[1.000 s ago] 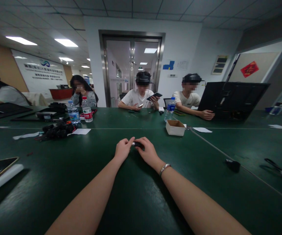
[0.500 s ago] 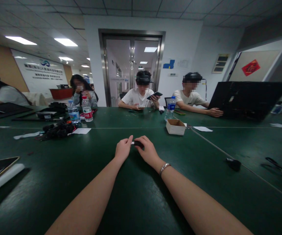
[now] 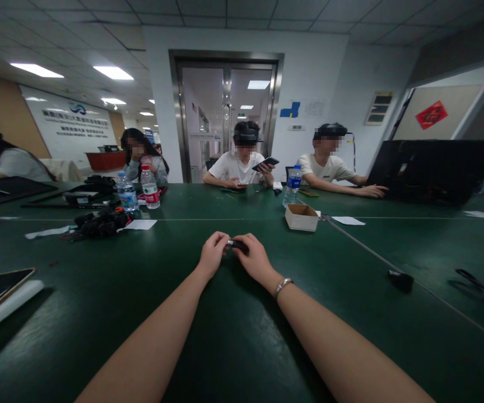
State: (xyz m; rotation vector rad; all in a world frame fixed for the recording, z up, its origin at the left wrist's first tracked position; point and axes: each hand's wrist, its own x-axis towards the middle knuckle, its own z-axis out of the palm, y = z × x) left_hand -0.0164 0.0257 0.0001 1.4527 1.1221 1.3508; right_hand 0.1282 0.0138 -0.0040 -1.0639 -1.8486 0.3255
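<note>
Over the green table, a small dark cylinder with a silvery end (image 3: 237, 244) lies level between my two hands; its exact kind is too small to make out. My right hand (image 3: 257, 259) has its fingers curled round the black part. At the silvery left end, the thumb and fingers of my left hand (image 3: 212, 255) are pinched together, gripping the tip. Part of the cylinder is hidden behind my right fingers. A bracelet (image 3: 283, 287) sits on my right wrist.
Ahead on the green table (image 3: 225, 324) stand an open cardboard box (image 3: 301, 218) and a water bottle (image 3: 293, 186). Black straps (image 3: 101, 223) and two bottles are at left, a phone (image 3: 9, 285) nearer. A monitor (image 3: 439, 170) stands at right. Several people sit opposite.
My left fingers have curled over the silvery end, where the thumb stood up before. Both hands stay nearly in place. At right, the monitor and the co-worker's hand on it have shifted rightward.
</note>
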